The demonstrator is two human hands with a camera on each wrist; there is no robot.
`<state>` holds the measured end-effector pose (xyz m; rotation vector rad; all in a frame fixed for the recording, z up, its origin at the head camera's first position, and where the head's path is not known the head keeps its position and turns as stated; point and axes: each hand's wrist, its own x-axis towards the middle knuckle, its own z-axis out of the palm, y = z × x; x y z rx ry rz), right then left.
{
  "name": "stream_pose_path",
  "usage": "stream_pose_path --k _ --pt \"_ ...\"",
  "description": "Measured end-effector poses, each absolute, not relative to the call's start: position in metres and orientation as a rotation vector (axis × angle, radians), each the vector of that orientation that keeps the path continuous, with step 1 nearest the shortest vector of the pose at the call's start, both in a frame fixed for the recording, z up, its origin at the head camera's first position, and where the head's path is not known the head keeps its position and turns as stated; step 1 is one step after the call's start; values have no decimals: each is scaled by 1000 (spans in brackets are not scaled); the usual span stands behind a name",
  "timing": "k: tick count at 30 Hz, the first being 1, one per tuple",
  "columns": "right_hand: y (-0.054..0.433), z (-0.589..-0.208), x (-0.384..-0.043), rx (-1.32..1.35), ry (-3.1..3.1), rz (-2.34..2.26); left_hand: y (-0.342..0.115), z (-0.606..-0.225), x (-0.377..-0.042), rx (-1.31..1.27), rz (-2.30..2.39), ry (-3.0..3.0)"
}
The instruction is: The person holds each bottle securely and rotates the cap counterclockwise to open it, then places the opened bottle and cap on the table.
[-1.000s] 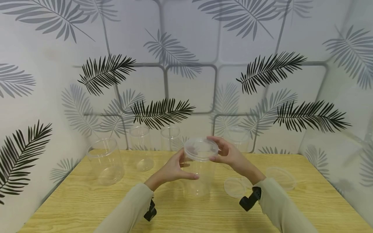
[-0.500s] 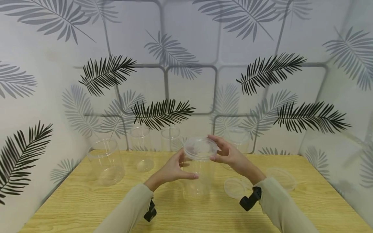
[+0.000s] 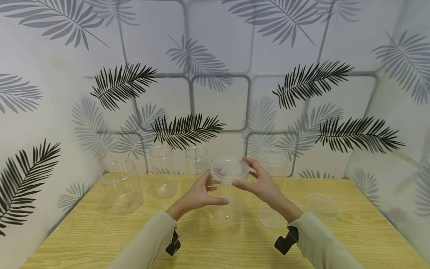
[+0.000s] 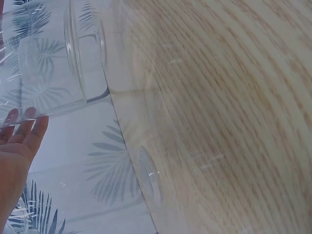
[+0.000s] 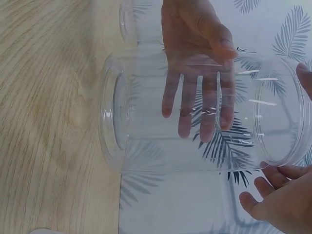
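Observation:
A clear cylindrical plastic jar (image 3: 231, 201) stands upright in front of me, with a round clear lid (image 3: 230, 169) on its top. My left hand (image 3: 201, 192) grips the jar's left side, thumb across the front and fingers round the back. Through the clear wall, those fingers (image 5: 209, 112) show in the right wrist view. At the lid's right edge, my right hand (image 3: 265, 186) holds the rim between the thumb in front and the fingers behind. The left wrist view shows the jar's wall (image 4: 44, 73) sideways, with fingertips against it.
A wide lidless jar (image 3: 122, 190) stands at the left. Two narrower jars (image 3: 163, 173) (image 3: 196, 158) are behind, and another jar (image 3: 273, 158) sits behind my right hand. Clear lids (image 3: 270, 217) (image 3: 323, 206) lie on the wooden table (image 3: 215, 250). A leaf-patterned wall (image 3: 215, 101) closes the back.
My right hand has shifted round the lid's rim, its thumb moving left along the front. The lidded top has moved slightly left and up. My left hand keeps its grip on the jar.

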<state>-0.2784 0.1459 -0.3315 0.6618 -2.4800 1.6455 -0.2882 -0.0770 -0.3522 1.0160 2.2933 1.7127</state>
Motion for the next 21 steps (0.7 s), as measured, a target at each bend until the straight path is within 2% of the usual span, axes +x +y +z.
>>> stream_pose_path --k 7,16,21 --pt "150 -331 -282 784 -2456 1705 -77 -352 -288 1026 1714 2266" --pt "166 -331 -300 1175 -2301 2142 -77 -351 -288 1088 1709 2205" --pt "168 -331 -305 1260 -2283 2197 -77 -351 -288 1103 1699 2193"
